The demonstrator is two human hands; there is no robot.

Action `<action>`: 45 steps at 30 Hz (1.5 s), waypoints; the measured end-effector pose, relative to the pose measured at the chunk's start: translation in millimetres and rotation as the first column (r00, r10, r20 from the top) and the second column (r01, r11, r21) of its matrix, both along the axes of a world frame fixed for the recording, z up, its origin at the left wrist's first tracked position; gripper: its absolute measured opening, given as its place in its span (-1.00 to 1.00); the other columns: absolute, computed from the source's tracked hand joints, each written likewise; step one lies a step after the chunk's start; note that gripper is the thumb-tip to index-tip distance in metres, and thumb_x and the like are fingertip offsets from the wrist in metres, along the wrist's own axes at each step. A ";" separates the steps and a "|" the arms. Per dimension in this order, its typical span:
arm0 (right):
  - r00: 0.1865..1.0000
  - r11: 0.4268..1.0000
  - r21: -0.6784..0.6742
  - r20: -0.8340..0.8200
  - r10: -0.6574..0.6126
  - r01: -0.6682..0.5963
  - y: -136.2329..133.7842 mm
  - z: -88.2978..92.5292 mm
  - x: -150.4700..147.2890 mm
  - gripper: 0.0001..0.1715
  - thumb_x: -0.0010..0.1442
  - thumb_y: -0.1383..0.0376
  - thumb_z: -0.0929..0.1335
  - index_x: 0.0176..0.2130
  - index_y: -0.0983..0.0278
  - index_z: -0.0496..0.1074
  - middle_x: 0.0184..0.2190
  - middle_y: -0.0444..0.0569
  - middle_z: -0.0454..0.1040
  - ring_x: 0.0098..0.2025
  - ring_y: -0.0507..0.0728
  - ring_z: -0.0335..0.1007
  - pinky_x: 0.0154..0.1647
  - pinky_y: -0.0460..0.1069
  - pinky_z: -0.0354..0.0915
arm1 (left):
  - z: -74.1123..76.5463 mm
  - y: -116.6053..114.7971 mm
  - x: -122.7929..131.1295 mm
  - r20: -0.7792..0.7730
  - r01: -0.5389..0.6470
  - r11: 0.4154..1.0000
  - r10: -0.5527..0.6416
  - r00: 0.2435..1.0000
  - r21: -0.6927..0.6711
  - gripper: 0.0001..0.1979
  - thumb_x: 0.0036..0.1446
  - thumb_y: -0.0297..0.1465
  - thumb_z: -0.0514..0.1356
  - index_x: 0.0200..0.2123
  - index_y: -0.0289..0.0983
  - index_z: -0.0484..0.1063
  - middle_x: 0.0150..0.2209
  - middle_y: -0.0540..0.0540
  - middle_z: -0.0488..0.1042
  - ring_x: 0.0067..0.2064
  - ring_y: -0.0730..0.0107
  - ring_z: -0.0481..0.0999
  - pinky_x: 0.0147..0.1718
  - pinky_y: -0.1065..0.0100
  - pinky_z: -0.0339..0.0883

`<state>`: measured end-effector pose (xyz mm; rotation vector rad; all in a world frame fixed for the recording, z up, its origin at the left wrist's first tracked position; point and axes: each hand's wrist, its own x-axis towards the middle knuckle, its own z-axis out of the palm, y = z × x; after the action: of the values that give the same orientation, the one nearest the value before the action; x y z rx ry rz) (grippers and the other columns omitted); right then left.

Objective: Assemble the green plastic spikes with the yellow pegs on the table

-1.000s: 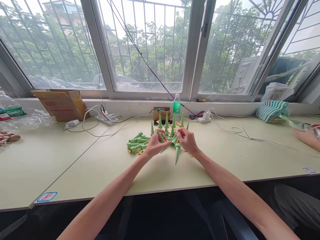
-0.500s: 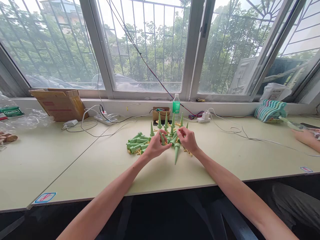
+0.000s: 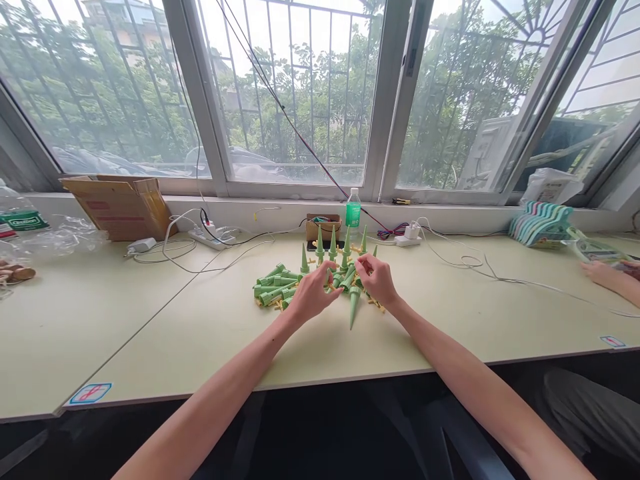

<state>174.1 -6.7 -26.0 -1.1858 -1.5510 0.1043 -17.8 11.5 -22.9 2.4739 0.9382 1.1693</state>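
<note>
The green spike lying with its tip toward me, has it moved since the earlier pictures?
No, the green spike has not visibly moved: judged against the bottle behind it, it lies in the same place.

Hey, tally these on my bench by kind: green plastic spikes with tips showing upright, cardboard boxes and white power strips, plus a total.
Upright green plastic spikes, tips visible: 6
Cardboard boxes: 2
White power strips: 2
Total: 10
Lying spikes are left out; the pile overlaps too much to count.
</note>
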 end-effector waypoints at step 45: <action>0.965 0.970 -0.073 0.113 0.239 -0.231 -6.5 -9.3 -17.2 -0.59 0.33 0.12 0.15 -0.49 0.24 0.07 -0.61 -0.22 0.05 -0.55 -0.03 -0.10 -0.51 -0.10 -0.05 | -3.2 6.8 2.0 0.235 0.185 0.942 -0.120 0.965 -0.279 -0.80 0.15 -0.26 0.16 -0.36 -0.30 0.38 -0.33 -0.05 0.37 -0.51 0.56 0.37 -0.63 0.51 0.22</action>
<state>156.9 -13.2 -35.4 -1.0656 -1.8036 0.2408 -15.9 18.3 -26.1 2.0926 0.7805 1.1226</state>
